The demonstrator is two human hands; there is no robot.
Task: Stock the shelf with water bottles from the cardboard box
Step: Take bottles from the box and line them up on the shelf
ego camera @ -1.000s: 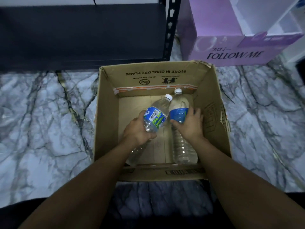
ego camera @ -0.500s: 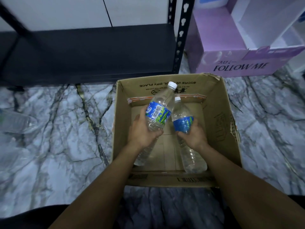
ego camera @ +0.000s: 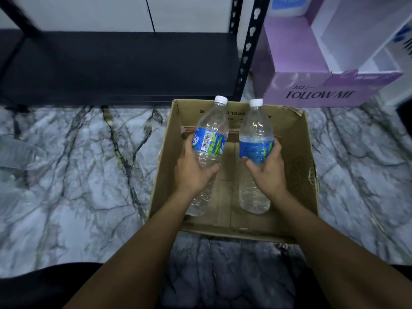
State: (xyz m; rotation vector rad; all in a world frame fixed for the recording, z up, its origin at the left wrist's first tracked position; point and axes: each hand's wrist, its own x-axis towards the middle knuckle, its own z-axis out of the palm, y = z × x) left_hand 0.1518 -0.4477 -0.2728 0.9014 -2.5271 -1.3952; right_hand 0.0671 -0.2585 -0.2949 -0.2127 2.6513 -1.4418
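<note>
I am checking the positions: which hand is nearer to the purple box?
Right. The right hand holds a bottle below the purple box; the left hand is farther left.

**A bottle in each hand over the box**

Your left hand (ego camera: 193,172) grips one water bottle (ego camera: 209,150), your right hand (ego camera: 268,175) another bottle (ego camera: 256,150), both caps pointing away from you above the open cardboard box (ego camera: 296,166). The box sits on marble floor (ego camera: 78,175), just before the dark shelf (ego camera: 120,63). A purple carton (ego camera: 312,85) stands beside it.
</note>
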